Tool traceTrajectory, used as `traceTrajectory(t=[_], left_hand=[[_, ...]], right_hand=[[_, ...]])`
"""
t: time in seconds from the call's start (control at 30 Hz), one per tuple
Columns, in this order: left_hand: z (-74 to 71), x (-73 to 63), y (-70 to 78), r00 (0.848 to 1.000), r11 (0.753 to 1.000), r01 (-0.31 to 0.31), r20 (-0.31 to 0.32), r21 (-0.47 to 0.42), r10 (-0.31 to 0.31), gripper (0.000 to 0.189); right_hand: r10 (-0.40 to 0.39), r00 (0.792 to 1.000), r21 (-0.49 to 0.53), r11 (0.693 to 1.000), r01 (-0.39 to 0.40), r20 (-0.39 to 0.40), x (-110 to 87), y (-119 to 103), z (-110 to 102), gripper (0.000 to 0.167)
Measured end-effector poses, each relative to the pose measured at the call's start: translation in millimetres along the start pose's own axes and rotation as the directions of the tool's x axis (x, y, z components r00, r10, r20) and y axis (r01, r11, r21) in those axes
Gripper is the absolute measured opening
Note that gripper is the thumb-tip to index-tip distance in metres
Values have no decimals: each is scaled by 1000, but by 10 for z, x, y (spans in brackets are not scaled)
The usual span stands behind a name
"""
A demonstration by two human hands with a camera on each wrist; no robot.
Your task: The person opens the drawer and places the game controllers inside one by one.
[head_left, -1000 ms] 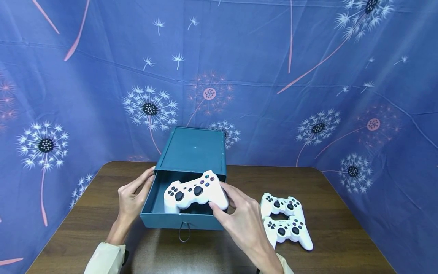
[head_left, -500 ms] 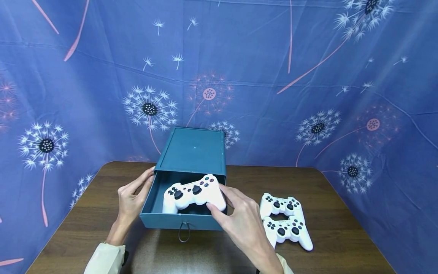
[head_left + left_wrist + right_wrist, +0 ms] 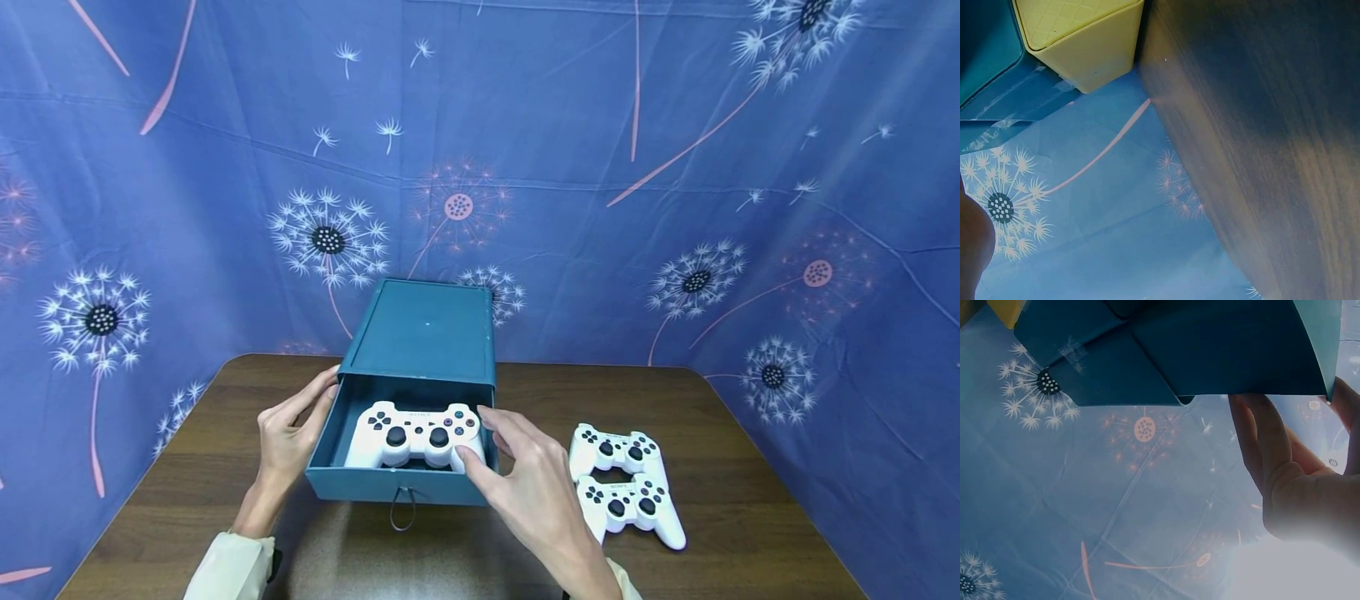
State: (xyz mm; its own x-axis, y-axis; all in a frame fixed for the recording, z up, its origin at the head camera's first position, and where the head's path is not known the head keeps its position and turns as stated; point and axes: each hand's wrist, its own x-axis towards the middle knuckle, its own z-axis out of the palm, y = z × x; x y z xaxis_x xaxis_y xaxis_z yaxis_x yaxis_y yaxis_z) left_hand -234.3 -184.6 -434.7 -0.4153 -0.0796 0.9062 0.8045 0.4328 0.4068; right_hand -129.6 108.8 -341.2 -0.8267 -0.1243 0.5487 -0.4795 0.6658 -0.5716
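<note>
A white game controller (image 3: 420, 429) lies face up inside the pulled-out teal drawer (image 3: 352, 483), its lower edge behind the front wall. My right hand (image 3: 532, 479) holds the controller's right grip, thumb over the grip and fingertips at its upper right corner. In the right wrist view, fingers (image 3: 1266, 437) stand beside the drawer's side wall, their tips hidden. My left hand (image 3: 292, 425) touches the left front corner of the teal box (image 3: 427, 325) with extended fingers. Only a small part of the left hand (image 3: 974, 244) shows in the left wrist view.
Two more white controllers (image 3: 618, 450) lie on the wooden table (image 3: 720, 433) to the right, one in front of the other. A loop pull (image 3: 403, 510) hangs from the drawer front. A yellow patterned block (image 3: 1085, 44) adjoins teal surfaces. Behind hangs a blue dandelion cloth (image 3: 570, 208).
The controller, held tilted above the drawer earlier, has come down with my right hand and now lies level inside. My left hand, the box and the other controllers have stayed put.
</note>
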Motion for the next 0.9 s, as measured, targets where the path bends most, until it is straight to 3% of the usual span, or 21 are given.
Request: traceTrajectory(t=[0.17,0.3,0.4,0.57,0.63,0.77,0.9], left_hand=[[-5,2,10,1000,1000,2,5,-2,-2,50],[-9,0,13,1000,1000,3,7,-5,-3,51],[-11,3,17,1000,1000,2,7,-6,-2,51],[-12,8,18,1000,1000,-2,2,-5,2,52],[-8,7,13,1000,1000,-3,-1,-5,3,53],[-6,7,11,1000,1000,-5,-1,-11,5,52],[-9,5,13,1000,1000,-5,2,-18,5,49]], right_hand=[[-122,989,44,991,125,-79,-17,62,11,37],[-258,951,114,953,280,-170,-25,111,11,36],[-386,888,179,883,434,-250,-30,135,27,30],[-571,751,213,731,649,-331,-65,137,89,23],[-607,722,240,686,687,-332,-90,103,109,22],[-643,709,316,635,705,-289,-169,98,206,21],[-644,742,373,651,661,-189,-265,189,358,23]])
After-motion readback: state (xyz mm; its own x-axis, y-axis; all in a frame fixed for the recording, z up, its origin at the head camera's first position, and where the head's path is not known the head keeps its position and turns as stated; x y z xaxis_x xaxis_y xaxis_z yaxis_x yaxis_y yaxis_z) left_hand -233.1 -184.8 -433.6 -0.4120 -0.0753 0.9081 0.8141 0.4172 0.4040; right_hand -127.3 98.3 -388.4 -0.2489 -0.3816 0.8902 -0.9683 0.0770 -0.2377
